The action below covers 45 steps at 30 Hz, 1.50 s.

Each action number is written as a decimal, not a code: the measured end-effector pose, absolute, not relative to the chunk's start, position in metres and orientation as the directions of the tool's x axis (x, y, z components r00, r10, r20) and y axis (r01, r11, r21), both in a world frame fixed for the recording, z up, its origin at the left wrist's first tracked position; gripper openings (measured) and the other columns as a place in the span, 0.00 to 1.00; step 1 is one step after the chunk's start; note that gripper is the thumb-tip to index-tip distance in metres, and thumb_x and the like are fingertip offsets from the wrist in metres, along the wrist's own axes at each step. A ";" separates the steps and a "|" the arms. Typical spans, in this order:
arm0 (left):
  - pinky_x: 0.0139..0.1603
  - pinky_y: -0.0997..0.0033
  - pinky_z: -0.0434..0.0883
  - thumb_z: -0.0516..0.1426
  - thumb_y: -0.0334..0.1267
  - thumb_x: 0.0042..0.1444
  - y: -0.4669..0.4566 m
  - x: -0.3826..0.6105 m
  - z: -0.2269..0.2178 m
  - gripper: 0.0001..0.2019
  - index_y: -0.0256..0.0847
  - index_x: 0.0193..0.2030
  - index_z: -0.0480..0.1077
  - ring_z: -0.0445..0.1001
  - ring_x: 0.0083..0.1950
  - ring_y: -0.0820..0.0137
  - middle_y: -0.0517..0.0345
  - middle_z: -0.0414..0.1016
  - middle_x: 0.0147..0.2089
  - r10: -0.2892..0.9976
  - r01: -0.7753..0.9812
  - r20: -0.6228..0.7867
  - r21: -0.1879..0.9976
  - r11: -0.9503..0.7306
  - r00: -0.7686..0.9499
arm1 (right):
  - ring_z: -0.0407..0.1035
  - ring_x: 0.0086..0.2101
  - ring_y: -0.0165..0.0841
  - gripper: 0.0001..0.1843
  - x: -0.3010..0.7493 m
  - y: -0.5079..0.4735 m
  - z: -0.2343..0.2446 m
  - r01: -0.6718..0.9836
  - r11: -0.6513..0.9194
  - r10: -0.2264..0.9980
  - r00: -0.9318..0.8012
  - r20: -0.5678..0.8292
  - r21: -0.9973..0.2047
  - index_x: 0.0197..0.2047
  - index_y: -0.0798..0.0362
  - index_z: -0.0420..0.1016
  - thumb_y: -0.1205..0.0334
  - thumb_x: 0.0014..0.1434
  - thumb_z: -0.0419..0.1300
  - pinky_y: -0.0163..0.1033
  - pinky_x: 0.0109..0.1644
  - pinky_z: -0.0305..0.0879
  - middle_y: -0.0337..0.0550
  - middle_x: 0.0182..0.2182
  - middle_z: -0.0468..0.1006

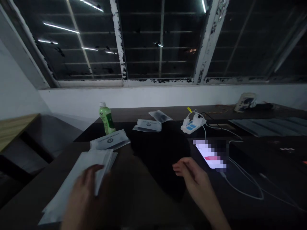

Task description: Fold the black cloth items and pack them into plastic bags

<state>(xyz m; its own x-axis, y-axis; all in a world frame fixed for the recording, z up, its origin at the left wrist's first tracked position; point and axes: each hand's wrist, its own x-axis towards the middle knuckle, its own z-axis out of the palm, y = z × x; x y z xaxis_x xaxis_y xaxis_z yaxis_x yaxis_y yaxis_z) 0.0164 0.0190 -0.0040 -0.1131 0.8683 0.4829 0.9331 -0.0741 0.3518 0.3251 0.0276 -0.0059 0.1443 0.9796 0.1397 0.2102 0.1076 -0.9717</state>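
My left hand (82, 191), blurred by motion, is over a stack of frosted plastic bags (69, 179) on the dark table. Its fingers look apart, with nothing visible in them; whether they touch the bags I cannot tell. My right hand (192, 174) is above the table, left of a lit phone (208, 155). Its fingers are loosely bent, thumb apart, and hold nothing I can see. Between the hands and beyond them lies a black patch (163, 153), perhaps cloth. A printed frosted pouch (110, 140) lies just past the bag stack.
A green bottle (107, 118) stands at the back left. Two more pouches, one printed (148, 125) and one with dark contents (160, 116), lie mid-back. A white power strip (193, 124) with cables is behind the phone. Flat bluish sheets (268, 126) and a cup-like container (245, 102) are farther right.
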 end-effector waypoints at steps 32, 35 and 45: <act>0.57 0.56 0.75 0.54 0.42 0.63 0.009 0.041 -0.057 0.22 0.52 0.64 0.66 0.71 0.63 0.58 0.53 0.65 0.68 0.862 0.890 0.359 0.147 -0.432 0.359 | 0.67 0.58 0.36 0.36 0.366 -0.005 -0.048 0.834 0.241 0.962 -0.138 0.234 -0.496 0.60 0.47 0.72 0.78 0.50 0.47 0.45 0.61 0.66 0.39 0.58 0.73; 0.57 0.60 0.75 0.54 0.40 0.62 0.015 0.030 -0.054 0.19 0.55 0.59 0.70 0.74 0.60 0.61 0.59 0.70 0.64 0.872 0.870 0.343 0.227 -0.437 0.349 | 0.77 0.43 0.40 0.21 0.374 -0.007 -0.050 0.865 0.108 0.959 0.039 0.281 -0.489 0.51 0.50 0.77 0.67 0.60 0.49 0.44 0.46 0.74 0.47 0.46 0.81; 0.53 0.69 0.76 0.57 0.42 0.59 0.015 0.002 -0.055 0.15 0.54 0.52 0.76 0.77 0.56 0.64 0.60 0.75 0.59 0.893 0.815 0.298 0.381 -0.436 0.338 | 0.78 0.35 0.36 0.13 0.382 -0.027 -0.021 0.766 0.125 0.992 -0.109 0.065 -0.630 0.36 0.44 0.78 0.64 0.60 0.51 0.35 0.38 0.73 0.39 0.37 0.83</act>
